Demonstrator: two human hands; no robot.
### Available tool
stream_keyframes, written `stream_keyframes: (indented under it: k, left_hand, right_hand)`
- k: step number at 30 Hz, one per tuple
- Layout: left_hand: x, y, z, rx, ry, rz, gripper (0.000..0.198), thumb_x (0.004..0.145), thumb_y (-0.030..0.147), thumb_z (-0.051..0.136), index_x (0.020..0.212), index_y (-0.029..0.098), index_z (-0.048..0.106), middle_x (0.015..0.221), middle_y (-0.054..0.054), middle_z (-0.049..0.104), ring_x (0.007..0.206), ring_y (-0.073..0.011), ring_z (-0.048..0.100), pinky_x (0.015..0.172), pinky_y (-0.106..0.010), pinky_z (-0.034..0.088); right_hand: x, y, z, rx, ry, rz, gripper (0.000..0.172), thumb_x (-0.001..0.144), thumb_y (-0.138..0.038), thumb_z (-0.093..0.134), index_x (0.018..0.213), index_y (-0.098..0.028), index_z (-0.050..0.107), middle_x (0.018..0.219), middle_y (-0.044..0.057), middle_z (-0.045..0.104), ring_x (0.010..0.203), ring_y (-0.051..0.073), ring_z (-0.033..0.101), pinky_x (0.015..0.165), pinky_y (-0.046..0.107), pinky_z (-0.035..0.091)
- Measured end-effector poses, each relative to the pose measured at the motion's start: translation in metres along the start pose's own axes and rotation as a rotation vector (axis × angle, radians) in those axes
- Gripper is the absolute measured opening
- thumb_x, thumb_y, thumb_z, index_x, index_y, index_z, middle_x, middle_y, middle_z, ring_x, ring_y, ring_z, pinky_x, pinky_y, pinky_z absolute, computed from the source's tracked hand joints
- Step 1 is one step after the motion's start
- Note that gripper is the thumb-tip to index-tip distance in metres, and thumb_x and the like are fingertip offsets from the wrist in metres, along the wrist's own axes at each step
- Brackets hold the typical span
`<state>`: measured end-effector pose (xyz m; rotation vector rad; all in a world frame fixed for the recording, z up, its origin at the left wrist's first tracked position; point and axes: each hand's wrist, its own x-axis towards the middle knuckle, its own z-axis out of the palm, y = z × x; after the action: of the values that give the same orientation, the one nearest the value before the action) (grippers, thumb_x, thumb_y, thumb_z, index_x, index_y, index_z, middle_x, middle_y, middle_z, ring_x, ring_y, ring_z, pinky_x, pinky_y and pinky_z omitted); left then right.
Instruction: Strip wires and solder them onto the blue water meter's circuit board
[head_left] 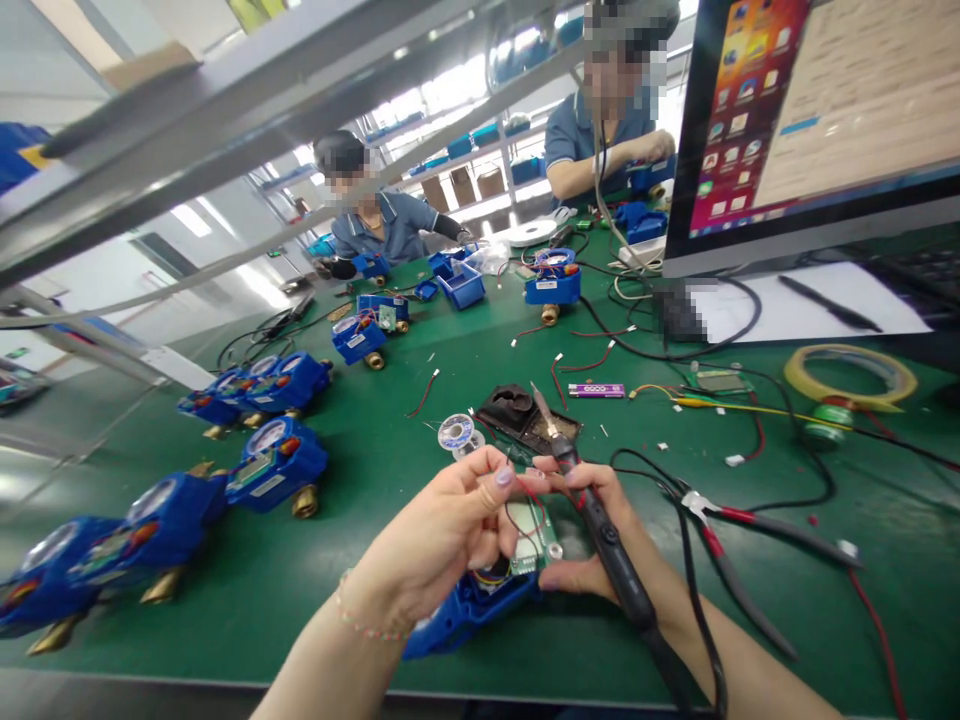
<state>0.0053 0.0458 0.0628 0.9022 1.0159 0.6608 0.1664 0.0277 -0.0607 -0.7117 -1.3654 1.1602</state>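
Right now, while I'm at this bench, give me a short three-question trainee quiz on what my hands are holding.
1. True or false: the right hand holds the soldering iron.
2. What does the left hand pinch? A) green circuit board B) hammer C) paintbrush
3. Fill in: the red-handled pliers lie to the ___ of both hands.
Key: 1 true; 2 A; 3 right.

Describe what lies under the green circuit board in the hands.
A blue meter housing lies beneath the green circuit board, coloured wires running between them. The left hand covers the housing's inside.
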Motion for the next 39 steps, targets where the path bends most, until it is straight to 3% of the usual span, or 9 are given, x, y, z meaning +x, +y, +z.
stream_keyframes:
  k: [8,12,15,18,24,28,32,35,39]
  left_hand:
    - [-0.029,0.017,-0.005,-0.111,0.264,0.508,0.026,0.073,0.038,0.076,0.072,0.019,0.058,0.080,0.001,0.055,0.086,-0.0116,0.051,0.078,-0.015,0.047]
    - [-0.053,0.027,-0.015,-0.264,0.338,0.617,0.026,0.071,0.037,0.077,0.074,0.022,0.056,0.068,0.004,0.049,0.078,-0.0118,0.054,0.068,-0.017,0.053]
    - [-0.060,0.024,-0.024,-0.357,0.320,0.667,0.025,0.074,0.034,0.075,0.072,0.022,0.054,0.049,0.008,0.036,0.050,-0.0071,0.045,0.051,-0.013,0.047]
    - [-0.053,0.010,-0.037,-0.069,0.225,0.710,0.025,0.076,0.037,0.073,0.068,0.022,0.055,0.039,0.009,0.034,0.035,-0.0058,0.028,0.041,-0.015,0.035]
    - [-0.035,-0.030,-0.064,0.919,-0.006,0.446,0.031,0.089,0.035,0.052,0.065,0.018,0.058,0.053,-0.001,0.056,0.046,-0.0120,0.050,0.046,-0.021,0.036]
    - [-0.039,-0.047,-0.083,1.077,0.127,0.589,0.027,0.089,0.028,0.046,0.067,0.019,0.057,0.051,0.001,0.054,0.042,-0.0113,0.049,0.044,-0.021,0.036]
    - [-0.055,-0.047,-0.078,1.172,0.373,0.774,0.010,0.086,0.017,0.054,0.086,0.023,0.062,0.077,0.000,0.066,0.066,-0.0141,0.062,0.062,-0.021,0.044]
    - [-0.062,-0.042,-0.048,0.933,0.556,0.905,0.015,0.085,0.015,0.059,0.089,0.029,0.063,0.089,0.002,0.067,0.080,-0.0162,0.062,0.073,-0.025,0.048]
    - [-0.048,-0.045,-0.017,0.271,0.342,0.572,0.010,0.080,0.025,0.067,0.070,0.023,0.064,0.073,0.000,0.064,0.064,-0.0153,0.058,0.055,-0.022,0.046]
  right_hand:
    - [0.000,-0.004,0.000,0.001,-0.020,-0.005,0.061,0.064,-0.034,0.082,0.107,-0.036,0.038,0.129,0.001,0.046,0.119,0.024,0.045,0.103,0.041,0.031]
    - [0.001,-0.003,-0.002,0.023,-0.039,-0.009,0.061,0.064,-0.032,0.082,0.106,-0.036,0.038,0.129,0.001,0.045,0.119,0.025,0.045,0.103,0.044,0.030]
    - [0.000,-0.002,-0.004,0.011,-0.051,0.015,0.059,0.065,-0.032,0.082,0.106,-0.035,0.038,0.125,0.001,0.047,0.118,0.026,0.045,0.103,0.047,0.030]
    - [0.000,-0.001,-0.005,-0.030,-0.074,0.017,0.058,0.066,-0.029,0.081,0.105,-0.034,0.039,0.121,0.001,0.050,0.117,0.026,0.046,0.103,0.047,0.031]
    - [0.009,-0.004,-0.008,-0.016,-0.126,-0.011,0.060,0.064,-0.023,0.082,0.105,-0.033,0.039,0.124,0.001,0.048,0.116,0.026,0.047,0.102,0.042,0.034]
    - [0.020,-0.012,-0.010,-0.043,-0.192,-0.011,0.059,0.065,-0.020,0.081,0.105,-0.034,0.040,0.125,-0.001,0.048,0.116,0.024,0.048,0.102,0.039,0.034]
    - [0.028,-0.014,-0.010,-0.043,-0.273,0.013,0.058,0.066,-0.020,0.080,0.106,-0.032,0.040,0.128,0.002,0.046,0.118,0.025,0.045,0.101,0.042,0.035]
    - [0.030,-0.015,-0.009,-0.013,-0.298,0.047,0.056,0.067,-0.018,0.078,0.106,-0.032,0.040,0.128,0.002,0.046,0.120,0.025,0.043,0.102,0.043,0.033]
    - [0.030,-0.016,-0.010,-0.024,-0.318,0.045,0.057,0.068,-0.017,0.077,0.107,-0.033,0.040,0.128,0.001,0.047,0.119,0.025,0.045,0.102,0.044,0.033]
